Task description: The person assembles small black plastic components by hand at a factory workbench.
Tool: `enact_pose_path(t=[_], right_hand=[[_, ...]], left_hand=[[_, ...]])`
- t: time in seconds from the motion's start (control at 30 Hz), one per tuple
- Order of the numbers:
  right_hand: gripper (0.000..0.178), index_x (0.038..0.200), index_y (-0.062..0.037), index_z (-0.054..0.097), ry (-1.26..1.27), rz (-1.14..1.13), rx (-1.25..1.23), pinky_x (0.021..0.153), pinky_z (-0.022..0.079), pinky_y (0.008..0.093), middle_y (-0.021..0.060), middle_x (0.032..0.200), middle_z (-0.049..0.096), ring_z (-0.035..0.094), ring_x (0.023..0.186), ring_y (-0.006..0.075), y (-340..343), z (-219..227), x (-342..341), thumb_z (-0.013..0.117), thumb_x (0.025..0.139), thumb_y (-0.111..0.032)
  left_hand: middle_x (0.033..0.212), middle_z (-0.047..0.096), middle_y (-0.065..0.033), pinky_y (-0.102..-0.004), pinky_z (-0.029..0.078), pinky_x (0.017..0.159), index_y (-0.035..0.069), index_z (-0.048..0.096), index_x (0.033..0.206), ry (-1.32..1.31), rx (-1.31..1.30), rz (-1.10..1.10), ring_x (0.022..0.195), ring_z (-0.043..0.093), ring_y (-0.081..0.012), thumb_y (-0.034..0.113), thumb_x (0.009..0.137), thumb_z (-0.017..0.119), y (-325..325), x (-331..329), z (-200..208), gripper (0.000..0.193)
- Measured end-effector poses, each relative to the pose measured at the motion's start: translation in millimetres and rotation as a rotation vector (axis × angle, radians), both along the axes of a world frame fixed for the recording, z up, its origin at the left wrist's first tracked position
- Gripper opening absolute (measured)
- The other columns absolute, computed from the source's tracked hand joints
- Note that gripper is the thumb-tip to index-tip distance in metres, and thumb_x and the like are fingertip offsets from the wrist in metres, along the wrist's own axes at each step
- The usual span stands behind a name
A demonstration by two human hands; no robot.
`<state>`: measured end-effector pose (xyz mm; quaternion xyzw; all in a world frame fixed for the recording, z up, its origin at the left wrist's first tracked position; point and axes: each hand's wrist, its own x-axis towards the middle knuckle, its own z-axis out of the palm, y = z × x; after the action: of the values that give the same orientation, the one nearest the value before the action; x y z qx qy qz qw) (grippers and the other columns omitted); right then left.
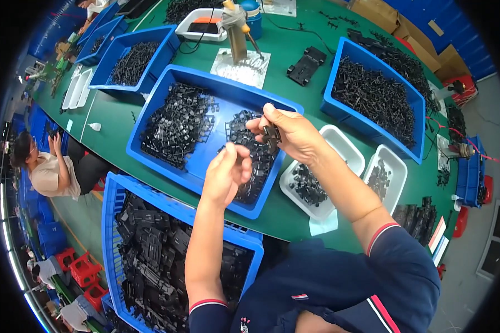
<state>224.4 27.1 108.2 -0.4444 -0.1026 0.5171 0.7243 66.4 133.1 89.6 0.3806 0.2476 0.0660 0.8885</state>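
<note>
My right hand (294, 136) grips a small black plastic part (271, 136) between thumb and fingers, above the right side of a blue bin (219, 125). Lower and to the left, my left hand (226, 175) has its fingers curled toward the thumb. Whatever it may pinch is too small to make out. The two hands are apart. Beneath them, the bin holds two heaps of small black plastic pieces (178, 125), with bare blue bottom showing between. Part of the right heap is hidden by my hands.
Right of the hands stand two white trays (345, 145) of small black pieces. A blue bin (330, 100) of black parts lies beyond. Below the table edge is a blue crate (112, 222) of black panels. A press-like tool (236, 41) stands behind. A co-worker (53, 166) sits at left.
</note>
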Motion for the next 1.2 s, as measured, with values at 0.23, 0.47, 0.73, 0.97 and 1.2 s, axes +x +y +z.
enact_pose_path(t=[0.23,0.47,0.73,0.97,1.2], right_hand=[[0.038,0.089,0.0000,0.065,-0.284,0.096,-0.197,0.074,0.047,0.0287,0.0083,0.096,0.064,0.058,0.082,0.0128,-1,-9,-18,0.058,0.089,-0.037],[0.033,0.080,-0.0022,0.064,-0.185,0.001,-0.170,0.068,0.045,0.0236,0.0032,0.077,0.062,0.055,0.071,0.0101,0,-15,-24,0.057,0.090,-0.033],[0.038,0.055,-0.0134,0.038,0.449,-0.390,-0.056,0.051,0.037,0.0274,0.0006,0.053,0.041,0.041,0.053,0.0141,17,-9,-34,0.055,0.088,-0.021],[0.043,0.055,-0.0143,0.035,0.542,-0.476,0.546,0.039,0.026,0.0283,0.0004,0.049,0.034,0.034,0.042,0.0138,-27,36,67,0.043,0.092,-0.033],[0.036,0.099,-0.0065,0.056,0.254,-0.580,0.218,0.051,0.036,0.0249,-0.0001,0.063,0.047,0.043,0.056,0.0110,-93,13,45,0.049,0.092,-0.041]], left_hand=[[0.073,0.056,-0.0027,-0.0205,0.041,0.055,0.003,0.056,0.102,0.147,0.450,-0.249,0.061,0.050,-0.0075,0.060,0.090,0.039,-6,16,0,0.061],[0.070,0.062,-0.0160,-0.0373,0.046,0.055,0.001,0.060,0.085,0.102,1.282,0.091,0.063,0.061,-0.0347,0.029,0.094,0.049,-26,26,-10,0.032],[0.050,0.046,-0.0103,-0.0378,0.038,0.039,0.006,0.046,0.057,-0.142,1.852,0.387,0.041,0.047,-0.0274,0.013,0.085,0.057,-44,42,-16,0.031],[0.050,0.040,-0.0072,-0.0290,0.033,0.041,0.005,0.045,0.059,0.000,1.297,0.226,0.042,0.040,-0.0192,0.014,0.089,0.050,-99,-20,-33,0.032],[0.054,0.043,0.0032,-0.0182,0.028,0.042,0.006,0.052,0.071,0.053,0.736,0.234,0.046,0.036,-0.0030,0.036,0.098,0.042,-95,-3,-10,0.041]])
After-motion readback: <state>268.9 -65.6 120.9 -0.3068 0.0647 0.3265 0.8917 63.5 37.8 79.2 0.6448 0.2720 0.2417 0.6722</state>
